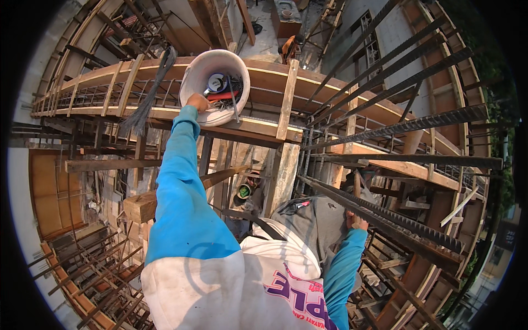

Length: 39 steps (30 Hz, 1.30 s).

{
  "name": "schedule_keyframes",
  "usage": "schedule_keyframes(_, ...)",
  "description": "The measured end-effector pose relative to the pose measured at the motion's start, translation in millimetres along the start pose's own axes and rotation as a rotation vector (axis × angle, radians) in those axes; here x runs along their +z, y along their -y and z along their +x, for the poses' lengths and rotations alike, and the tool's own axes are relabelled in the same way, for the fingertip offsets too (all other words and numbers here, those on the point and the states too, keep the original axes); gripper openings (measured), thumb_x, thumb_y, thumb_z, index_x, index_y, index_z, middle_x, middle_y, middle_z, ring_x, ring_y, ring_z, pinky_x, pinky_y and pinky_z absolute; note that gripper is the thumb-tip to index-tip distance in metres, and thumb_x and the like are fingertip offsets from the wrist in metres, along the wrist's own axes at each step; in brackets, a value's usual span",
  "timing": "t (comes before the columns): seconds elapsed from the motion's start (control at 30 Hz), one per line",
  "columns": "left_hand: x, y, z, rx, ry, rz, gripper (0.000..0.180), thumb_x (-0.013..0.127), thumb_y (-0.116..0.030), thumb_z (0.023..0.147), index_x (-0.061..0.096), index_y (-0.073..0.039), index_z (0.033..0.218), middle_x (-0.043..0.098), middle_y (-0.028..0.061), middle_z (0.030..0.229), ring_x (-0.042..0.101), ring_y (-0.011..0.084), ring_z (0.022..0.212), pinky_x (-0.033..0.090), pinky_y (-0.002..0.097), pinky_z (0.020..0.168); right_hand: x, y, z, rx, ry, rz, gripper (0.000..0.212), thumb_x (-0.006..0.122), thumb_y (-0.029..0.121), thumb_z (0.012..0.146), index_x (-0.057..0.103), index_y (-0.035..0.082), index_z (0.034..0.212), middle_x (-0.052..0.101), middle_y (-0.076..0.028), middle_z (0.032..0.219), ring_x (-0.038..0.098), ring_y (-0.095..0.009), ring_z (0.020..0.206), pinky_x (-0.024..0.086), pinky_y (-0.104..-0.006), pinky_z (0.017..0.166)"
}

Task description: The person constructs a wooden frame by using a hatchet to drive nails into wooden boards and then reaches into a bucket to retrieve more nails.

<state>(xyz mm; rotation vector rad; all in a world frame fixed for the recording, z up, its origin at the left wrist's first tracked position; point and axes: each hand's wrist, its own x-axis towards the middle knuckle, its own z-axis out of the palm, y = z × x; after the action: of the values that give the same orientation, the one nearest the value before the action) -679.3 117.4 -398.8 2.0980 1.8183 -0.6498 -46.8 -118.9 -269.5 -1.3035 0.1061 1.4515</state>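
Note:
A whitish bucket (240,70) rests on the timber formwork ahead of me. My left hand (198,103) is closed at its near-left rim, with the fingers curled over the edge. Inside the bucket are a round tin-like item (216,83), a red-handled tool (223,95) and loose metal pieces; a thin metal bar (235,102) leans out over the rim. At my right side, my right hand (358,221) is closed beside a ribbed steel bar (385,212). A short wooden piece (357,186) stands just beyond that hand; whether I hold it is hidden.
A bundle of tie wire (151,99) hangs over the formwork left of the bucket. Several long rebars (407,126) jut out to the right. A timber beam end (140,208) sticks out by my left arm. Far below, a person (291,48) and scaffolding poles show.

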Motion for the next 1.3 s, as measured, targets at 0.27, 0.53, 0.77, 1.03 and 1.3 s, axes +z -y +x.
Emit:
schedule_keyframes(0.27,-31.0,-17.5,-64.1,-0.500,-0.315,-0.976,0.028,0.078,-0.028,0.069,0.067,-0.002,0.067,0.063,0.0076,0.058,0.057,0.0155,0.050,0.045,0.0315,0.051,-10.1,-2.7,3.1,0.001,0.013,-0.017,0.030,0.056,0.023,0.090,0.053,-0.002,0.107,0.047,-0.001,0.066,0.043,-0.008,0.053,0.037,-0.0230,0.044)
schedule_keyframes(0.53,-10.1,-0.4,-66.5,-0.495,-0.524,-1.309,0.021,0.078,-0.020,0.072,0.070,-0.001,0.072,0.064,0.0069,0.060,0.052,0.0110,0.044,0.040,0.0275,0.044,-8.1,0.2,8.8,-0.009,0.043,-0.032,0.029,0.056,0.022,0.090,0.053,-0.002,0.107,0.047,-0.001,0.066,0.043,-0.008,0.053,0.037,-0.0225,0.045)
schedule_keyframes(0.77,-15.5,-16.5,-78.7,-0.423,-0.719,-0.989,0.012,0.069,-0.015,0.076,0.070,-0.004,0.080,0.068,0.0100,0.076,0.065,0.0209,0.070,0.050,0.0319,0.068,-11.4,-3.0,10.5,0.001,0.056,-0.013,0.032,0.052,0.026,0.092,0.052,-0.002,0.108,0.046,-0.002,0.065,0.043,-0.009,0.053,0.036,-0.0232,0.044)
schedule_keyframes(1.03,-61.0,-96.6,-61.2,0.073,-0.992,-0.788,0.020,0.062,-0.014,0.076,0.066,-0.003,0.093,0.065,0.0171,0.093,0.062,0.0318,0.089,0.048,0.0388,0.081,-90.3,-0.4,73.2,0.109,0.542,0.042,0.021,0.045,0.010,0.092,0.048,-0.002,0.108,0.054,-0.009,0.086,0.050,-0.015,0.066,0.044,-0.0249,0.050)
schedule_keyframes(1.3,-101.3,-108.9,-21.9,0.003,-0.201,-0.292,0.027,0.060,-0.019,0.077,0.067,-0.008,0.100,0.065,0.0183,0.100,0.061,0.0349,0.097,0.048,0.0421,0.085,-51.1,-7.1,50.8,-0.054,-0.060,0.013,0.033,0.049,0.024,0.093,0.050,-0.003,0.112,0.046,-0.004,0.061,0.041,-0.014,0.046,0.035,-0.0235,0.039)
